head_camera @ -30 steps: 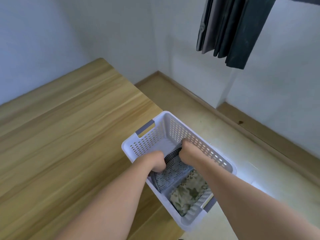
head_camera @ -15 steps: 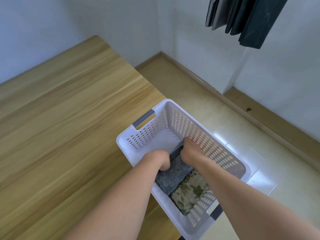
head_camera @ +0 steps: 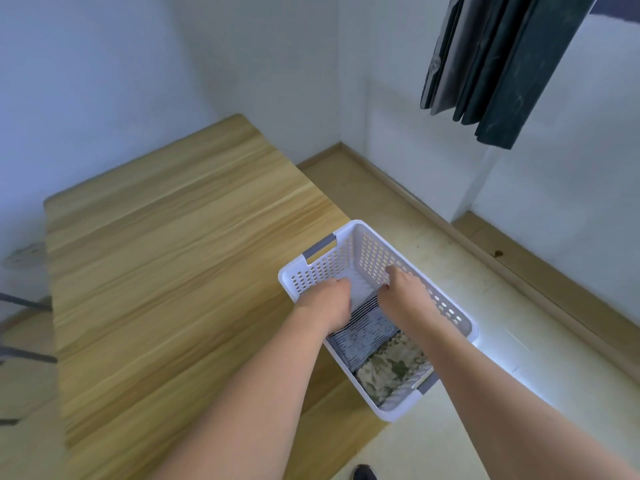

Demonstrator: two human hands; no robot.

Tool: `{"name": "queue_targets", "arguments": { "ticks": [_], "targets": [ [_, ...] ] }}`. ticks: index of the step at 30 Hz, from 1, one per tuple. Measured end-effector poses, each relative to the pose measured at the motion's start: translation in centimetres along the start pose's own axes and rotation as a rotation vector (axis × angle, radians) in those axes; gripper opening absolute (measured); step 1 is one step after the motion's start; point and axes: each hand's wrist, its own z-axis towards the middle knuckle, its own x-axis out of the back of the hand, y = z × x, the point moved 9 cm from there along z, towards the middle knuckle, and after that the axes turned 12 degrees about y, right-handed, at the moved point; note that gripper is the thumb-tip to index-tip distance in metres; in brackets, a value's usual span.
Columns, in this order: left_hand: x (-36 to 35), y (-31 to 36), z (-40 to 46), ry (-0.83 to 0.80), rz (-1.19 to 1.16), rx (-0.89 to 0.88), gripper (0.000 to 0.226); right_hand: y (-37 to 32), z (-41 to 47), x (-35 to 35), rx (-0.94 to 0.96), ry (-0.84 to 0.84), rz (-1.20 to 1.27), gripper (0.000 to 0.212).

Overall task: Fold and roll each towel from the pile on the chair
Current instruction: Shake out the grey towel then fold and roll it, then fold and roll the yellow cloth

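A rolled grey towel [head_camera: 367, 332] with dark stripes lies in the white perforated basket [head_camera: 446, 308]. A rolled green floral towel [head_camera: 391, 368] lies beside it at the near end. Both my hands reach into the basket at the grey roll's far end. My left hand [head_camera: 327, 301] is over the roll's left corner, its fingers bent downward and the tips hidden. My right hand [head_camera: 403, 292] is at the right corner with loosely spread fingers, close to the basket's right wall. I see nothing gripped in either hand.
The basket stands on the right edge of a wooden table [head_camera: 173, 271] and overhangs the tiled floor [head_camera: 519, 358]. Dark curtains [head_camera: 491, 64] hang at the upper right. Chair legs [head_camera: 20, 355] show at the left edge, and a shoe [head_camera: 363, 472] at the bottom.
My hands have risen and spread apart, from pressing deep on the grey roll to its far corners. The camera view has shifted, and the roll stays in the basket.
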Motion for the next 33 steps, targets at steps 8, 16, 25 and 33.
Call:
{"name": "queue_targets", "arguments": {
  "ticks": [8, 16, 25, 33],
  "targets": [
    [8.1, -5.3, -9.7, 0.430, -0.008, -0.055, 0.032, -9.0, -9.3, 4.6, 0.225, 0.202, -0.005, 0.037],
    [12.9, -16.6, -20.7, 0.562, -0.049, -0.092, 0.038, -20.4, -21.2, 0.9, 0.342, 0.279, -0.078, 0.035],
    [18.4, -28.1, -31.0, 0.627, -0.103, -0.126, 0.043, -32.0, -32.6, -1.8, 0.342, 0.372, -0.063, 0.039],
    [17.2, -36.1, -36.1, 0.658, -0.112, -0.111, 0.045, -37.1, -37.8, -7.9, 0.301, 0.322, -0.053, 0.036]
  ]
}}
